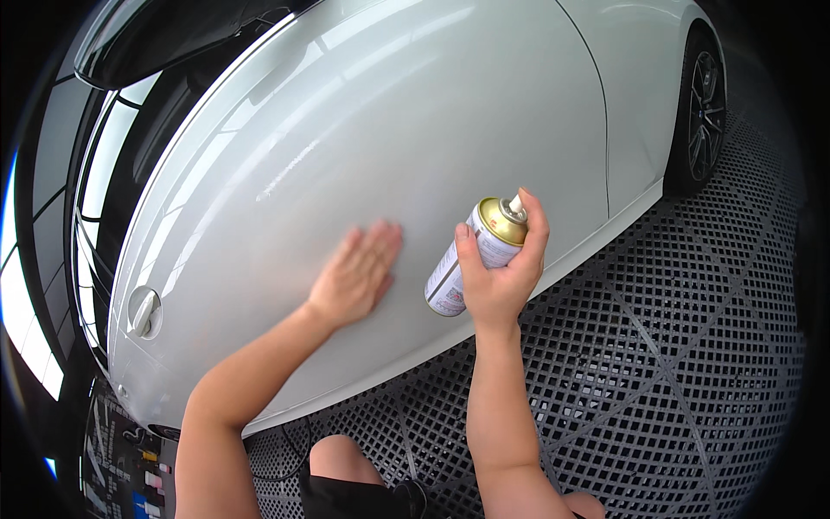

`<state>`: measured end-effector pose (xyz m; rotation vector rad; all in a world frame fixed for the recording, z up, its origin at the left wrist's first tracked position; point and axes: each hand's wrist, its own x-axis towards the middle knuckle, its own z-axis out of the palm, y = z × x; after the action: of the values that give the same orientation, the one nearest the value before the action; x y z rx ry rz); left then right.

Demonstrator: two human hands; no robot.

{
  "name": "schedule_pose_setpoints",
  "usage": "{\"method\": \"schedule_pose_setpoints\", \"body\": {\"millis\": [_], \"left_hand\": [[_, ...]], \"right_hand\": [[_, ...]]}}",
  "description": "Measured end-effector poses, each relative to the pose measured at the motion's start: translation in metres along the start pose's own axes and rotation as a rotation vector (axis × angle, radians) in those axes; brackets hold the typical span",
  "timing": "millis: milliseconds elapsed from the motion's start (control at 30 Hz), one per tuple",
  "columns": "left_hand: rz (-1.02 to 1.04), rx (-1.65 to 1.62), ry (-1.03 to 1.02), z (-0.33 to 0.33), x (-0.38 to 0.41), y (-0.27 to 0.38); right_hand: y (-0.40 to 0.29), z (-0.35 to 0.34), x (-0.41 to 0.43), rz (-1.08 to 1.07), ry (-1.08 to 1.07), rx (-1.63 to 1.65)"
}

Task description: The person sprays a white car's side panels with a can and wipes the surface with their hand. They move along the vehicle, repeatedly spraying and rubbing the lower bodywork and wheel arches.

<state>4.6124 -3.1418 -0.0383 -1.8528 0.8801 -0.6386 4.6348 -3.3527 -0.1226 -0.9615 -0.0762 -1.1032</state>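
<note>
Before me is the white door panel (454, 130) of a car, glossy with long reflections. My left hand (356, 276) is flat and extended beside the lower middle of the door, motion-blurred, with nothing in it; whether the palm touches the paint I cannot tell. My right hand (502, 279) grips an aerosol spray can (447, 276), tilted, with a gold top and a pale printed body. The index finger rests on its white nozzle (517, 202). A whitish streak (288, 170) shows on the upper door.
The door handle (145, 313) is at left, a side mirror (175, 39) at upper left. A front wheel (702, 110) stands at upper right. Dark perforated floor tiles (648, 363) run below the sill. Several small bottles (153, 480) and a dark hose (305, 447) lie at lower left.
</note>
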Motion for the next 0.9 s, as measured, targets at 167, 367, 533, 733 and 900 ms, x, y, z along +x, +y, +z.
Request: {"method": "schedule_pose_setpoints", "body": {"millis": [167,367,533,733,900], "left_hand": [[0.091,-0.044,0.001,0.004,-0.035,-0.016],[-0.743,-0.049,0.291,-0.024,-0.011,-0.093],[-0.801,-0.044,0.323,-0.024,-0.005,-0.089],[-0.81,-0.015,0.303,-0.017,-0.005,-0.092],[-0.75,0.015,0.251,-0.02,-0.005,-0.085]], "right_hand": [[0.005,-0.017,0.006,-0.02,0.042,0.013],[0.01,-0.031,0.004,0.072,0.043,0.027],[0.01,-0.032,0.002,0.11,0.03,0.028],[0.009,-0.039,0.0,0.135,0.027,-0.009],[0.011,-0.05,0.0,0.149,0.02,-0.066]]}}
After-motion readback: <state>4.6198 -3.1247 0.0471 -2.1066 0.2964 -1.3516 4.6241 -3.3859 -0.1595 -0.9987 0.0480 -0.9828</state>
